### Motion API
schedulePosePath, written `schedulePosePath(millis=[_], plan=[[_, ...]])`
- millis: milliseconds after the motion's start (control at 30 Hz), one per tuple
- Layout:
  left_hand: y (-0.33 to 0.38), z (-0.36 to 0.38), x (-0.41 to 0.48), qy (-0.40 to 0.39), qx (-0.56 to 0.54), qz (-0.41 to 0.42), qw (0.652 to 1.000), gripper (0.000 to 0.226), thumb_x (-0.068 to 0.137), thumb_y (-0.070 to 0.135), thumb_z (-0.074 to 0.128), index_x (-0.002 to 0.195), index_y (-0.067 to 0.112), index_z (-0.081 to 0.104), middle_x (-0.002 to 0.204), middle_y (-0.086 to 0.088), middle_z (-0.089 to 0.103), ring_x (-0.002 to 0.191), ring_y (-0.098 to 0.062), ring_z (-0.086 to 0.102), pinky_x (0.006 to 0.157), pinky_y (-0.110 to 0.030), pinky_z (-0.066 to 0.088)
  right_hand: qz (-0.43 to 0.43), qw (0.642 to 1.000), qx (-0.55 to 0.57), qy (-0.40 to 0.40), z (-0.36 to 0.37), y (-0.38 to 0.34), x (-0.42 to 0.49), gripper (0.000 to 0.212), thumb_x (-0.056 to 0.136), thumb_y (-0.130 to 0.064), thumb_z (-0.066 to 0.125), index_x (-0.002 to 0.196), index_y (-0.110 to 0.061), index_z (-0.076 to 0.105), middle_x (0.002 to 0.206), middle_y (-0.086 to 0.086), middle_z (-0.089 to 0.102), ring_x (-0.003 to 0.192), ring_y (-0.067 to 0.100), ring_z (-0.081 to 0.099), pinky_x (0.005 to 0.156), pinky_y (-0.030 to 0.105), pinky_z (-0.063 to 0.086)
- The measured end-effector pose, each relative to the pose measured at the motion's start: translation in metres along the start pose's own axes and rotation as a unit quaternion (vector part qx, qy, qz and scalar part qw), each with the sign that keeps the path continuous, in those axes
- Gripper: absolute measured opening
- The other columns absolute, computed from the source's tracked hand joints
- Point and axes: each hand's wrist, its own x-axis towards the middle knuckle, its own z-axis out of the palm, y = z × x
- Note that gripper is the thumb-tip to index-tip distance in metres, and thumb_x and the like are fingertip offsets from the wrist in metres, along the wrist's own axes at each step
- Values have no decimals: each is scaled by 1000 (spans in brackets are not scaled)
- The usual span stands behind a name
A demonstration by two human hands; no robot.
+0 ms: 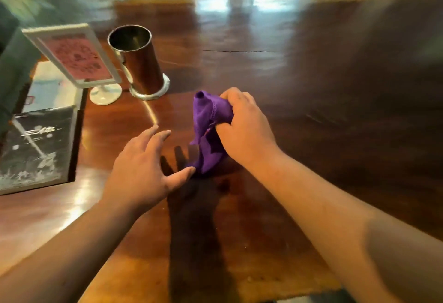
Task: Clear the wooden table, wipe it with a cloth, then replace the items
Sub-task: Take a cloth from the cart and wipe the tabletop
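Note:
A bunched purple cloth [208, 123] hangs over the middle of the glossy wooden table [311, 75], its lower end touching the wood. My right hand [244, 130] is closed around its upper part. Just to the left, my left hand [141, 168] hovers over the table with fingers spread, the thumb tip close to the cloth's bottom edge; I cannot tell whether it touches. A metal cylinder holder [141, 65] stands at the left, with a white-framed pink sign stand [76, 55] beside it and a dark menu booklet [36, 149] lying nearer me.
The table's near edge runs along the bottom of the view. A pale floor and blurred furniture lie past the far edge. Dark green shapes sit off the table's left side. The picture is motion-blurred at the far right.

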Motion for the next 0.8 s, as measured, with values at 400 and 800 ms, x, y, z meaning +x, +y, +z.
schedulePosePath(millis=[400, 800], plan=[[164, 118, 118, -37, -30, 40, 998, 111, 66, 101, 43, 153, 32, 40, 167, -1, 32, 150, -27, 31, 119, -53, 31, 103, 981, -89, 137, -179, 180, 68, 23, 81, -14, 61, 97, -27, 51, 103, 2, 52, 75, 16, 52, 66, 33, 38], [194, 166, 129, -41, 74, 14, 996, 114, 70, 105, 20, 163, 39, 20, 175, 1, 8, 159, -24, -5, 121, -69, 1, 148, 953, -247, 96, -139, 277, 99, 26, 90, -23, 62, 114, -25, 53, 108, 5, 45, 87, 25, 49, 67, 38, 39]])
